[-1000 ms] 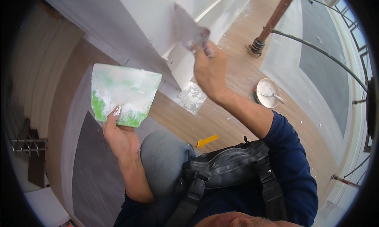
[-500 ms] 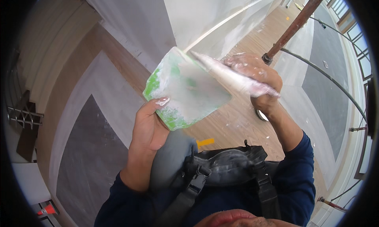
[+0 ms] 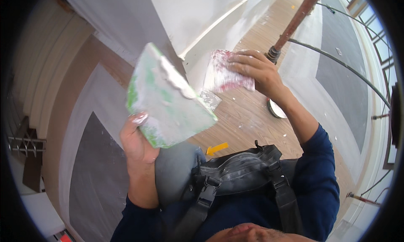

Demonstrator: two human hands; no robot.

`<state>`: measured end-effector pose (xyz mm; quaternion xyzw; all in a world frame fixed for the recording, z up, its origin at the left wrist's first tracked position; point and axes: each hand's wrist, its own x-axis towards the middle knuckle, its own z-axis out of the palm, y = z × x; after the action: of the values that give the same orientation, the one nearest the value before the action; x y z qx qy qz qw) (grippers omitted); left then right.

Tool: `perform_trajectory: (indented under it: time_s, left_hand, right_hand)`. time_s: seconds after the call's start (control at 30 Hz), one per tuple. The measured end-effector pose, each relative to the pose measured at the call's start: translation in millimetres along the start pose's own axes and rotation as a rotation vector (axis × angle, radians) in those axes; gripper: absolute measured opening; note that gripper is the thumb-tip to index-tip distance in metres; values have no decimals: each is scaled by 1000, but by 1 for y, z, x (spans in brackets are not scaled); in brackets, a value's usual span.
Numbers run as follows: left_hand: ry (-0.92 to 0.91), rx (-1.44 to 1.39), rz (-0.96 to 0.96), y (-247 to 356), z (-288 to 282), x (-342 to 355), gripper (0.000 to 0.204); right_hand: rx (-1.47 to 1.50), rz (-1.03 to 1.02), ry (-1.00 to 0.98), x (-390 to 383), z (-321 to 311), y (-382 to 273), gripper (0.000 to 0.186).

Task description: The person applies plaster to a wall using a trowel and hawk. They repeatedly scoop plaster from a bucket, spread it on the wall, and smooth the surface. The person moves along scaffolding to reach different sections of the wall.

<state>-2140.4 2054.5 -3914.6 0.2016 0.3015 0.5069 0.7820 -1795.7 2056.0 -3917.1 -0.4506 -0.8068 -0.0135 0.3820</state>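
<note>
My left hand (image 3: 139, 141) grips the lower left edge of a green putty board (image 3: 164, 109) smeared with white filler. A thick bead of putty (image 3: 173, 77) lies along the board's upper right edge. My right hand (image 3: 261, 73) is closed on a red plastic spreader (image 3: 219, 75) caked in white, its fingers laid across the near face. The spreader is held to the right of the board, apart from it, near the base of a white wall. White putty sticks to my left thumb.
A rusty pole (image 3: 296, 25) and a black cable (image 3: 341, 64) lie beyond my right hand. A round white-topped object (image 3: 276, 109) sits on the wood-look floor (image 3: 242, 115). A grey wall corner (image 3: 158, 27) rises ahead. My black waist bag (image 3: 240, 176) is below, with an orange arrow (image 3: 217, 148) beside it.
The board has moved left and tilted, and a putty bead now shows along its edge. My right hand has moved the spreader away from the board and turned its flat face into view.
</note>
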Motion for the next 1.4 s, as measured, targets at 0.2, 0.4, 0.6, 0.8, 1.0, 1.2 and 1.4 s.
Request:
perform_trajectory:
  time_s: [0.2,0.4,0.6,0.8,1.0,1.2,1.4]
  left_hand:
    - [62,-1,188,15,-7,7,55]
    - [274,58,262,22,-42,21,52]
    - [243,106,114,18,-122,59,47]
    - [213,124,9,1,-131,83,42]
    - [195,113,-11,-6,-130,90,41]
    - [210,121,-20,-6,-126,89,41]
    - [66,42,-76,-6,-130,91,45]
  right_hand:
    - [-48,630,433,37,31,95,26]
    - [113,671,558,92,67,154,26]
    - [205,749,484,82,104,69,26]
    - [359,745,421,64,144,-17,23]
    - [424,663,392,58,166,-74,17]
    - [360,370,155,39,169,-115,46]
    - [154,-91,-140,22,153,-76,54]
